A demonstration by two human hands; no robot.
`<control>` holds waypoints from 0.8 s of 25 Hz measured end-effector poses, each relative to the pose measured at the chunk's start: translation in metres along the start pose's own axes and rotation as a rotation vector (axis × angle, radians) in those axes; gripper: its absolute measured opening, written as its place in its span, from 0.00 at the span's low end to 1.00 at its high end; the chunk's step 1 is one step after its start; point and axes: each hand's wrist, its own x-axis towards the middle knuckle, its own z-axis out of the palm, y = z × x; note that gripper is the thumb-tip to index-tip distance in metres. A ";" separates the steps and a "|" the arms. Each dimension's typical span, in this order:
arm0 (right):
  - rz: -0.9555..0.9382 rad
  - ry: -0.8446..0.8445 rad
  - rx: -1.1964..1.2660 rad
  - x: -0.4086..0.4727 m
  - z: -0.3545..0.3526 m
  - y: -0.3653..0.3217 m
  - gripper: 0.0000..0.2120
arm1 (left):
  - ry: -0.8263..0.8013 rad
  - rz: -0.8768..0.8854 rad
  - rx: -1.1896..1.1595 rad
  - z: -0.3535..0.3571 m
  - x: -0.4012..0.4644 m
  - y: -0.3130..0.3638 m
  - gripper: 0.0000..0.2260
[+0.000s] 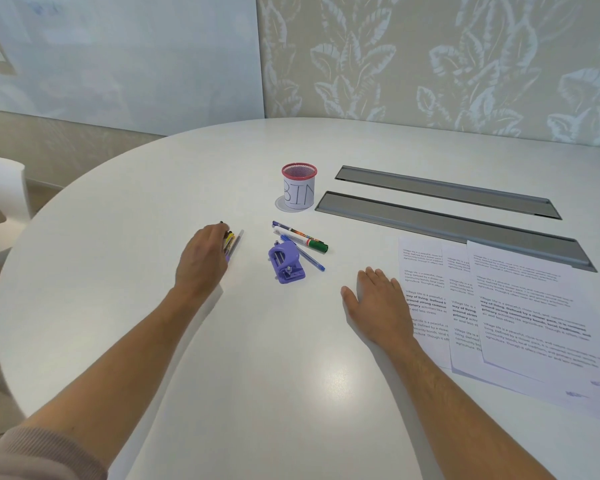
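1. At 9 o'clock from the purple plastic device, a bundle of pens lies on the white table; yellow, dark and clear barrels show, with their far ends pointing toward 1 o'clock
2. Over the near end of the bundle rests the left hand, back upward, with its fingers curled down round the barrels; the fingertips are hidden, so the firmness of the hold cannot be told
3. At 4 o'clock from the device, the right hand lies palm down on the table, fingers straight and close together, thumb spread toward 9 o'clock; it holds nothing
4. The device stands on the table between the two hands and touches neither
5. At 12 to 1 o'clock from the device lies a white marker with a green cap, with a purple pen just behind it; a blue pen runs just beside the device's right side
6. Further out at 12 o'clock stands a mesh cup with a red rim and a paper label reading "BIN", well apart from the bundle
7. At 3 o'clock, just beside the right hand, three printed sheets overlap one another
8. At 1 to 2 o'clock, two grey recessed strips run side by side in the tabletop
9. At 9 o'clock, beyond the table edge, part of a white chair is visible
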 end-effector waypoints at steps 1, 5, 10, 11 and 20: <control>0.002 0.001 0.001 0.000 0.000 0.000 0.26 | -0.027 -0.016 0.008 0.000 -0.002 -0.003 0.12; 0.002 0.007 0.006 0.000 -0.001 -0.001 0.25 | -0.143 0.027 0.077 0.002 -0.003 -0.009 0.07; 0.004 0.002 0.023 0.001 0.002 0.000 0.27 | -0.253 0.007 0.143 0.001 -0.005 -0.008 0.04; 0.004 0.004 0.028 0.000 0.002 0.000 0.27 | -0.259 0.007 0.131 0.001 -0.004 -0.006 0.05; 0.019 0.005 0.101 -0.002 0.004 0.000 0.29 | -0.348 0.227 -0.122 0.014 0.014 0.025 0.14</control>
